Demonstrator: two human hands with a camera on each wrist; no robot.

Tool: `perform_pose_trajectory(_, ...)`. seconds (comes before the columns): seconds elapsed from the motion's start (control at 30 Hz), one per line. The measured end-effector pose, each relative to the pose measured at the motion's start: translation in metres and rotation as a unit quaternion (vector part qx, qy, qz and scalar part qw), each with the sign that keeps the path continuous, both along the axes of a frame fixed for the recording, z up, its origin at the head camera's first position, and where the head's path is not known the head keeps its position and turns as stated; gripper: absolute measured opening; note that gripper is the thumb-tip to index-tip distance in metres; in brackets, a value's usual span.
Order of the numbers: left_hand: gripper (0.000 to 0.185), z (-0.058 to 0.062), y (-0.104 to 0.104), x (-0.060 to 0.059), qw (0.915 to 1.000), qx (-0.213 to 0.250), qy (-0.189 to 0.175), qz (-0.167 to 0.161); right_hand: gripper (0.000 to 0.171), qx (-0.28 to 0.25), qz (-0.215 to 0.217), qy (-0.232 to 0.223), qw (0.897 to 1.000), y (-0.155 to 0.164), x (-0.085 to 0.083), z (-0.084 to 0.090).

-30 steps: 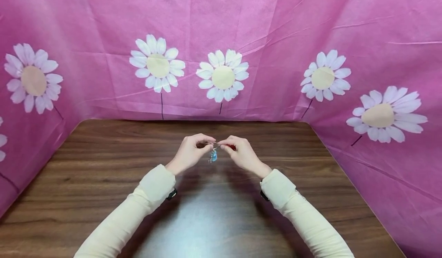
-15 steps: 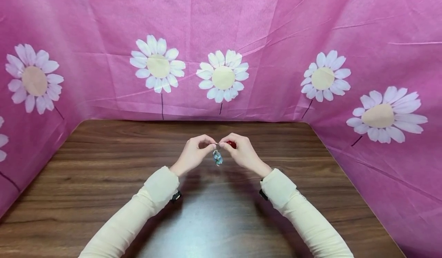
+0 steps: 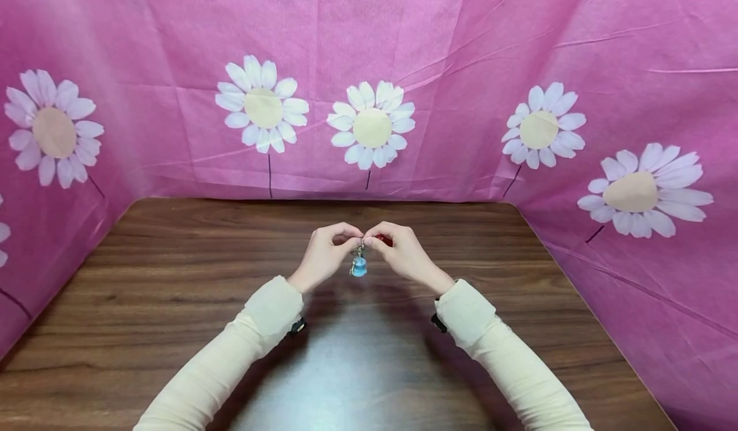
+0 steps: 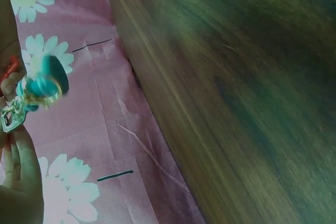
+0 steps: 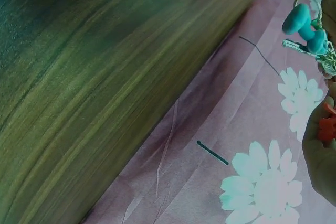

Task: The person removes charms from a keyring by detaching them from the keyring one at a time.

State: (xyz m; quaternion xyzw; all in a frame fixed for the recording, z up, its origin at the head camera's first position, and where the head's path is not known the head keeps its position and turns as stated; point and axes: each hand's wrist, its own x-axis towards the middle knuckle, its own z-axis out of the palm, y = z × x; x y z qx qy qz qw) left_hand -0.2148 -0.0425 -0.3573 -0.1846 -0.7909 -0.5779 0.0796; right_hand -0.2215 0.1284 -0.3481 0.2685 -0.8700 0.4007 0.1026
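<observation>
We pinch a small metal key ring (image 3: pixel 360 245) between our left hand (image 3: pixel 324 255) and right hand (image 3: pixel 403 255), above the dark wooden table (image 3: pixel 173 303). Its blue charm (image 3: pixel 359 266) dangles below the ring. We judge it light, stiff and slippery, best held by the ring.

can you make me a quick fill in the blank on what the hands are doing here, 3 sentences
1. Both hands, the left hand and the right hand, pinch a small keychain above the ____ wooden table.
2. The charm hanging below the fingers is ____ in colour.
3. The pink cloth behind the table is printed with white ____.

Missing words: brown; blue; daisies
</observation>
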Motion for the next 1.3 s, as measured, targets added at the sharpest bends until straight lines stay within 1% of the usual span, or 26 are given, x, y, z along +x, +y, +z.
perform_pose_trajectory(0.13,0.012,0.016,0.0,0.013,0.9999,-0.009,0.006,-0.003,0.008,0.006,-0.007,-0.003,1.0,0.0,0.0,0.001)
perform_pose_trajectory(0.2,0.013,0.016,-0.001,0.015,1.0,-0.005,0.0,-0.008,0.009,0.007,-0.012,-0.005,1.0,0.0,0.0,0.002)
perform_pose_trajectory(0.3,0.017,0.017,-0.002,0.018,0.9995,0.011,-0.019,-0.022,0.009,0.001,-0.018,-0.011,1.0,0.0,0.0,0.003)
perform_pose_trajectory(0.37,0.02,0.017,-0.002,0.019,0.9985,0.025,-0.034,-0.034,0.009,-0.006,-0.022,-0.013,1.0,0.0,0.001,0.003)
perform_pose_trajectory(0.43,0.023,0.016,-0.001,0.019,0.9976,0.036,-0.041,-0.041,0.009,-0.011,-0.028,-0.013,0.999,0.0,0.002,0.004)
perform_pose_trajectory(0.57,0.024,0.016,0.001,0.02,0.9971,0.05,-0.041,-0.04,0.008,-0.016,-0.04,-0.008,0.999,-0.002,0.002,0.003)
perform_pose_trajectory(0.8,0.023,0.016,0.005,0.021,0.9964,0.063,-0.048,-0.03,0.007,-0.022,-0.056,0.021,0.998,-0.004,0.004,0.001)
perform_pose_trajectory(0.9,0.023,0.015,0.006,0.021,0.996,0.07,-0.048,-0.028,0.008,-0.028,-0.062,0.025,0.997,-0.005,0.005,0.0)
perform_pose_trajectory(0.93,0.023,0.015,0.007,0.021,0.9958,0.075,-0.046,-0.027,0.008,-0.031,-0.064,0.024,0.997,-0.005,0.005,-0.001)
perform_pose_trajectory(0.97,0.022,0.011,0.008,0.019,0.9955,0.081,-0.043,-0.024,0.009,-0.033,-0.064,0.023,0.997,-0.005,0.005,-0.001)
perform_pose_trajectory(1.1,0.022,-0.006,0.014,0.007,0.9937,0.107,-0.031,-0.01,0.009,-0.039,-0.068,0.024,0.997,-0.005,0.006,-0.001)
perform_pose_trajectory(1.17,0.021,-0.016,0.016,0.002,0.9937,0.11,-0.021,-0.001,0.009,-0.037,-0.068,0.024,0.997,-0.005,0.006,-0.001)
perform_pose_trajectory(1.23,0.022,-0.018,0.016,0.001,0.9955,0.095,0.005,0.006,0.009,-0.034,-0.067,0.019,0.997,-0.005,0.006,-0.001)
perform_pose_trajectory(1.3,0.022,-0.019,0.015,0.0,0.9969,0.06,0.049,0.015,0.01,-0.033,-0.064,0.011,0.997,-0.004,0.006,-0.001)
